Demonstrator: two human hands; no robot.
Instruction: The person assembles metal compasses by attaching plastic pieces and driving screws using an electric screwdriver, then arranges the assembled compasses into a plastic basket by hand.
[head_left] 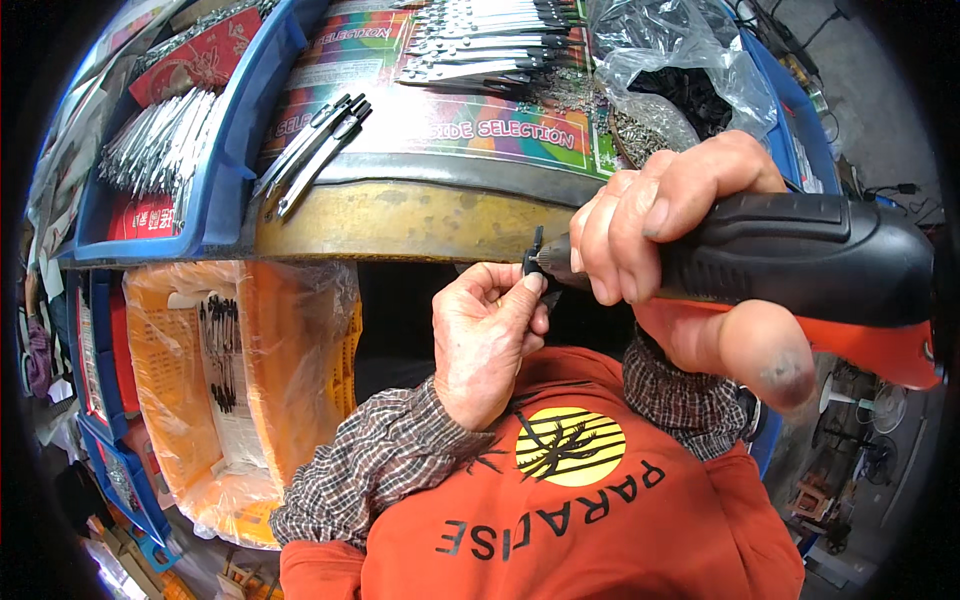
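Observation:
My right hand (655, 225) is closed around a black and orange-red power screwdriver (800, 250), which lies nearly level and points left. Its bit (540, 257) meets a small black part (538, 239) in front of the bench edge, or comes very near it. That part sits pinched between the thumb and fingers of my left hand (485, 335); most of it is hidden by the fingertips, so I cannot make out its exact kind. On the bench just beyond, to the left, lie several slim silver pieces with black ends (318, 150).
A larger row of silver pieces (490, 40) lies at the back of the bench. Small screws (640, 135) and a clear bag with black parts (690, 95) are at right. At left stand a blue bin (235, 130) and a plastic-lined orange crate (285, 400).

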